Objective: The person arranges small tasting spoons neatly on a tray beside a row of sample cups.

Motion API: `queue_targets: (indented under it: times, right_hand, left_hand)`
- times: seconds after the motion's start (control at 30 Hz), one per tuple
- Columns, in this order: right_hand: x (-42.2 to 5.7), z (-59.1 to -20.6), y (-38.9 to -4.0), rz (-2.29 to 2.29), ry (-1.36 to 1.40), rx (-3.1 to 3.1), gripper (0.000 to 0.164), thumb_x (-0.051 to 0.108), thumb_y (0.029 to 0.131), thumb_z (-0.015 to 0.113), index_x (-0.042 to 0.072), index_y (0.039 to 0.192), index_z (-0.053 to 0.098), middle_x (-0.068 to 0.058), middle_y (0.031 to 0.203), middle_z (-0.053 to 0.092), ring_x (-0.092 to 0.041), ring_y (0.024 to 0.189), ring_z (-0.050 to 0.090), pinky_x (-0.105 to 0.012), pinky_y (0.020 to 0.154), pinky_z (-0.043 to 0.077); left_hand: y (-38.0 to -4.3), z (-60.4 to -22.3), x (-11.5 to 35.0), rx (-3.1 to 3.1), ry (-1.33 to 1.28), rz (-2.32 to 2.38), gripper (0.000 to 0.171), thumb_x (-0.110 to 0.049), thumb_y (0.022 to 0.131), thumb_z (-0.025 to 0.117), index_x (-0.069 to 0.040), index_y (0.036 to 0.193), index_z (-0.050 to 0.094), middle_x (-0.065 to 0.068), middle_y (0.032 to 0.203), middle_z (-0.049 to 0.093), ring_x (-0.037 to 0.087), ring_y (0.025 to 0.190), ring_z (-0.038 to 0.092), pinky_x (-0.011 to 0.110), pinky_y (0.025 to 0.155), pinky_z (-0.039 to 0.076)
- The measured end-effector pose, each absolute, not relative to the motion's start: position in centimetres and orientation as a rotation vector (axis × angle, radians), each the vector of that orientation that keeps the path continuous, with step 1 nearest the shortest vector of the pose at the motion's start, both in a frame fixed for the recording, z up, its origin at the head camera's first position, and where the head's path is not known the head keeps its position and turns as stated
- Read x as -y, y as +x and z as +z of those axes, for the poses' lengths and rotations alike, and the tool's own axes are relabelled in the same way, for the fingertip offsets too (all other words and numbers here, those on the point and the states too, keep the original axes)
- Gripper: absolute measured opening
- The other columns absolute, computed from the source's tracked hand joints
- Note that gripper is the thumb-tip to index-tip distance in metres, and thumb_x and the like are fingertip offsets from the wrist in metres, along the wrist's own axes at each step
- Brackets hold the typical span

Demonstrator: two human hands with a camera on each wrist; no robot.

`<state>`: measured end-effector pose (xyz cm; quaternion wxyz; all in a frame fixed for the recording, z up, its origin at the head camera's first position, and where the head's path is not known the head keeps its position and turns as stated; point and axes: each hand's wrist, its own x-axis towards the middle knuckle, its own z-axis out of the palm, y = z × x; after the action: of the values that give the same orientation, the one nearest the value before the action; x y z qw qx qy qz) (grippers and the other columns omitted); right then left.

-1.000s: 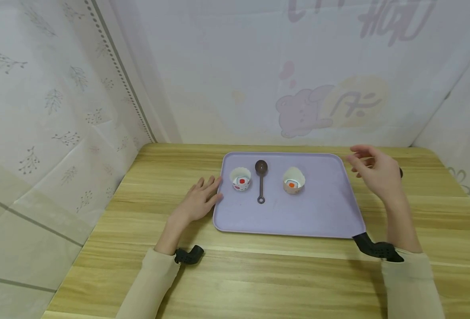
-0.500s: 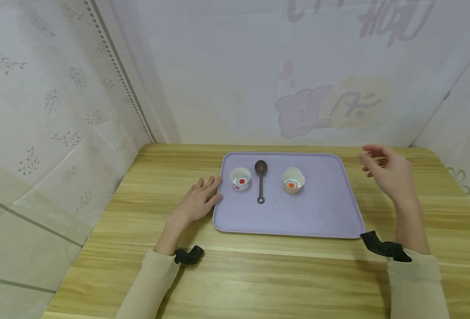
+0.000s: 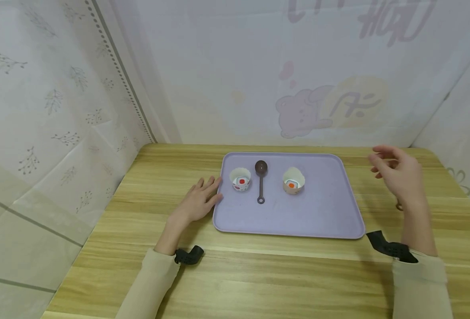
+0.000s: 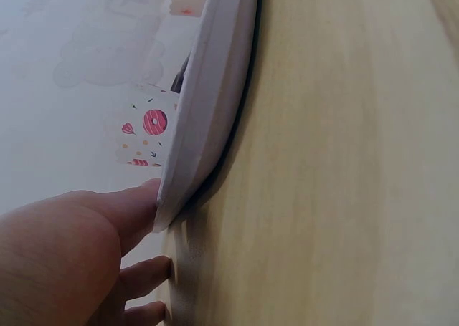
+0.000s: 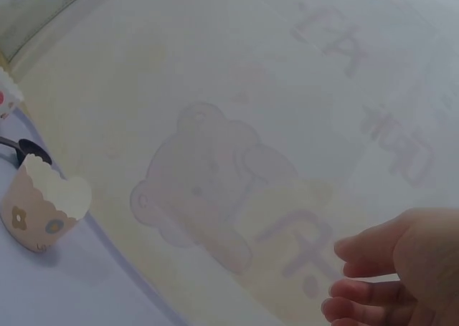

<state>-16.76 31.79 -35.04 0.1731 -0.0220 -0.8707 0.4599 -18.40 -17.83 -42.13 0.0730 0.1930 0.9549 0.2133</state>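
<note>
My left hand [image 3: 197,203] rests at the left edge of the lilac tray [image 3: 319,217], fingers spread. In the left wrist view its thumb [image 4: 136,204] touches the tray's rim. On the tray stand two paper baking cups: a white patterned cup [image 3: 240,186] with a red spot inside, and a peach cup [image 3: 292,189] with an orange spot inside. Between them lies a dark brown measuring spoon [image 3: 261,168]. To the right of the tray, my right hand [image 3: 400,173] hovers with loosely curved fingers, holding nothing. A small brown ring [image 3: 399,205] shows beside its wrist; the rest is hidden.
The tray lies on a wooden table [image 3: 259,283]. Behind the table hangs a pale printed curtain [image 3: 219,79], and another curtain [image 3: 51,133] closes off the left side. A black wrist mount [image 3: 392,248] juts from the right sleeve, close to the tray's front right corner.
My right hand has moved to the right, away from the tray. A dark round thing behind it is now covered, and the brown ring has come into sight. The left hand stays put.
</note>
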Motion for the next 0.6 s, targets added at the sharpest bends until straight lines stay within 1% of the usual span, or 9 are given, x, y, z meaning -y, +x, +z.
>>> queue_targets:
  times: [0.17,0.4,0.6]
  right_hand:
    - [-32.3,-35.0,-16.6,1.317,-0.077,2.477,0.025,0.028,0.100,0.065,0.016,0.122,0.063,0.019,0.092,0.060,0.006,0.068,0.063,-0.012,0.058,0.052]
    - [-33.0,-35.0,-16.3,1.378,-0.107,2.452,0.017,0.027,0.100,0.065,0.026,0.117,0.062,0.020,0.094,0.060,0.006,0.068,0.062,-0.011,0.059,0.052]
    - [-33.8,-35.1,-16.0,1.392,-0.162,2.450,0.015,0.027,0.100,0.065,0.031,0.113,0.061,0.021,0.093,0.059,0.007,0.067,0.062,-0.010,0.058,0.051]
  left_hand:
    - [-18.4,-42.1,17.8,-2.867,0.582,0.643,0.061,-0.039,0.108,0.047,-0.013,0.160,0.031,0.019,0.162,0.026,0.050,0.148,0.014,0.063,0.119,0.014]
    - [-18.3,-42.0,17.8,-2.861,0.570,0.642,0.061,-0.039,0.108,0.047,-0.013,0.160,0.030,0.019,0.163,0.026,0.050,0.149,0.013,0.063,0.119,0.013]
    - [-18.3,-41.9,17.7,-2.861,0.569,0.645,0.061,-0.038,0.108,0.047,-0.012,0.160,0.030,0.019,0.163,0.025,0.049,0.149,0.013,0.063,0.119,0.013]
